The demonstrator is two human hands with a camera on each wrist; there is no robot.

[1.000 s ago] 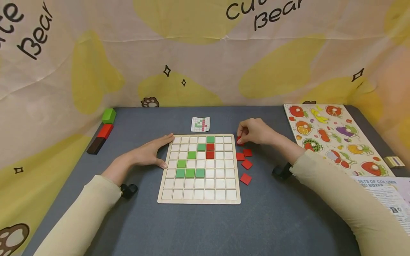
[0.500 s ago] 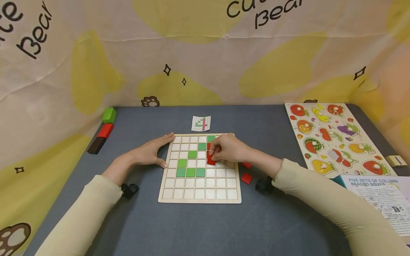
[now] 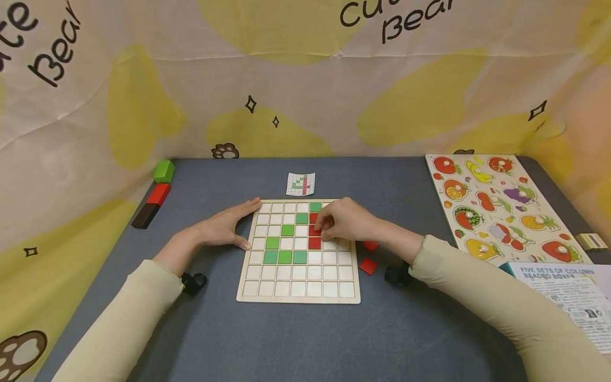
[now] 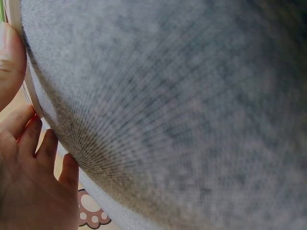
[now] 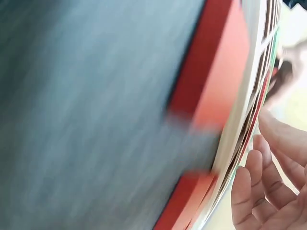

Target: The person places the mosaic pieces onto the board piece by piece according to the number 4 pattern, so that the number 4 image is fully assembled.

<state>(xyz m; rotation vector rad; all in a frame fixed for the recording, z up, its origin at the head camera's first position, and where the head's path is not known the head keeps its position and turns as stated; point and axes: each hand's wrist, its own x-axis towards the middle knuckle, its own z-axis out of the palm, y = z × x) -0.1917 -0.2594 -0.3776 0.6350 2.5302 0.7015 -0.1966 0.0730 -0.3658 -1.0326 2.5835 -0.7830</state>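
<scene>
A wooden grid board [image 3: 298, 300] lies flat on the dark table. Green tiles [image 3: 285, 257] form a diagonal and a short row in its cells. Red tiles [image 3: 314, 243] stand in one column under the top green tile. My left hand [image 3: 221, 227] rests along the board's left side, thumb at the lower part and fingertips at the top corner. Bent over the red column, my right hand [image 3: 350, 220] has its fingertips just beside the tiles. In the right wrist view its fingers [image 5: 276, 187] are loosely curled, with nothing between them and the thumb.
Loose red tiles [image 3: 368, 266] lie right of the board, some hidden under my right wrist. A small pattern card [image 3: 300, 184] sits behind it. Several blocks [image 3: 158, 194] line the left edge. A fruit board [image 3: 506, 207] and a printed box [image 3: 563, 292] are at right.
My right hand has carried a red tile from the board's right side to the red column, set it in a cell and let go. The left hand stays put.
</scene>
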